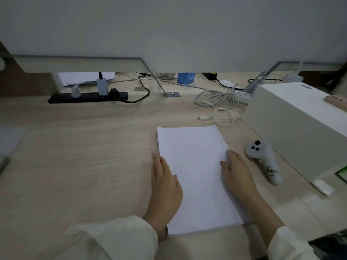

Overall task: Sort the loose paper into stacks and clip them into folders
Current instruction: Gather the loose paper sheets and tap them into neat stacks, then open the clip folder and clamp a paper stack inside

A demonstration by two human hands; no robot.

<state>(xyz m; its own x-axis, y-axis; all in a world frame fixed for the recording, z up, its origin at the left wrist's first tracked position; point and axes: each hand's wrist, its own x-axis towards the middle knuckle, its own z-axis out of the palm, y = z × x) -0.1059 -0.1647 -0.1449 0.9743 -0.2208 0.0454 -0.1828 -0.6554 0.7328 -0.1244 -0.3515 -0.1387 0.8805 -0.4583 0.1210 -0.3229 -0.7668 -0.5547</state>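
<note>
Fingers (pixel 156 162) flat beside paper stack (pixel 195 175) edges

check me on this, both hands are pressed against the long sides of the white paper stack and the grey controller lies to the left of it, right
Not quite. The head view shows the grey controller lying to the right of the white paper stack, beside the right hand, not to the left. The rest holds: the left hand and the right hand are pressed against the stack's long sides.

I see a matt, pale wood-grain desk (pixel 84 156); smooth white paper (pixel 195 177) at centre; a matt grey plastic controller (pixel 262 158) right; glossy black plastic strip (pixel 88 96) upper left.
</note>
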